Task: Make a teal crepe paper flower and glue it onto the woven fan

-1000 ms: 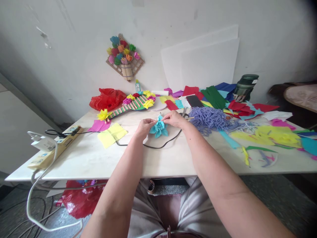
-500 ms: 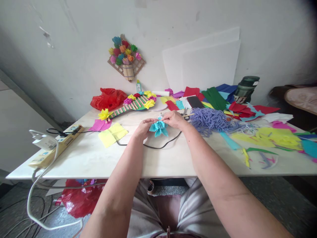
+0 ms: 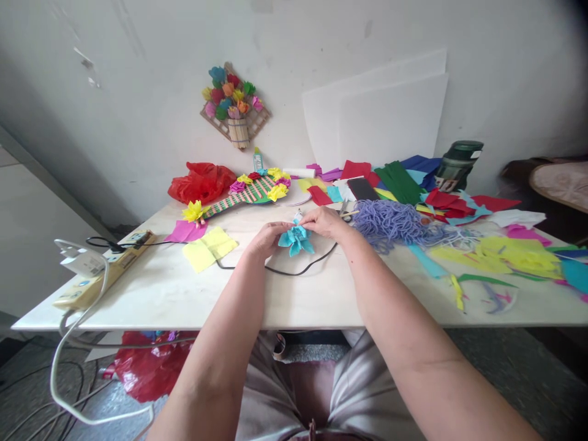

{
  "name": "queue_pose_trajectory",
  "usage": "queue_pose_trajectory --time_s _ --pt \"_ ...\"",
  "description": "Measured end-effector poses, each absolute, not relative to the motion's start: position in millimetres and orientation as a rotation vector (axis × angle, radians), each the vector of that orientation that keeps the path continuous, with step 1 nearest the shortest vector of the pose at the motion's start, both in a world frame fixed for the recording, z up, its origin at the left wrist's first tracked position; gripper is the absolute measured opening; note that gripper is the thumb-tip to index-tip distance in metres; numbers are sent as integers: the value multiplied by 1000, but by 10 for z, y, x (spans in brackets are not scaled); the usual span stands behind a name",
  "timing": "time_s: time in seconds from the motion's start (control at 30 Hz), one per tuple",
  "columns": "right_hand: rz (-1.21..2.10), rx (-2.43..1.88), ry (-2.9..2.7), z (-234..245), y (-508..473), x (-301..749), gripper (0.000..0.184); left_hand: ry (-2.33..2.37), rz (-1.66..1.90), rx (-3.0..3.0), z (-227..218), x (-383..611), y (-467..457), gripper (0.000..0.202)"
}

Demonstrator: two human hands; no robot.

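A light blue paper flower [image 3: 296,239] sits just above the white table [image 3: 184,294], held between both hands. My left hand [image 3: 266,237] pinches its left side with closed fingers. My right hand [image 3: 324,221] grips its upper right edge, fingers closed. A black cable [image 3: 303,267] curves on the table right below the flower.
Yellow paper squares [image 3: 209,248] and a pink sheet [image 3: 184,231] lie left. A power strip [image 3: 98,269] sits at the left edge. A striped board with paper flowers [image 3: 248,188], a red bag [image 3: 199,181], purple yarn [image 3: 395,222], coloured paper scraps [image 3: 505,251] and a green flask [image 3: 454,165] fill the back and right.
The flower has been lowered slightly and its upper petal folded down. Both hands stay on it in nearly the same place.
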State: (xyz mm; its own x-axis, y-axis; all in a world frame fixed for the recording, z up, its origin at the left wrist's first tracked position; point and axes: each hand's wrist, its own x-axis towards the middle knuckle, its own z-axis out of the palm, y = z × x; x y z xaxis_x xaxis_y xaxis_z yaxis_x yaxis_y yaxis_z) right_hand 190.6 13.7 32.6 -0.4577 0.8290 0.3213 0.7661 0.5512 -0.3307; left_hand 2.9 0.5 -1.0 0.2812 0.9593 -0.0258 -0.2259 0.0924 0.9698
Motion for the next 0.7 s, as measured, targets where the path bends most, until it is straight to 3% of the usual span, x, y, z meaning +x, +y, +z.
queue_pose_trajectory --time_s 0.27,0.43,0.7 --pt "393 -1150 -2340 288 178 1948 21 870 1069 1167 -2 22 -5 23" --pt "334 -1266 -2331 343 130 1923 38 893 1083 1187 10 40 -22 20" --pt "291 -1452 -2267 400 40 1830 23 921 1107 1180 -25 41 4 23"
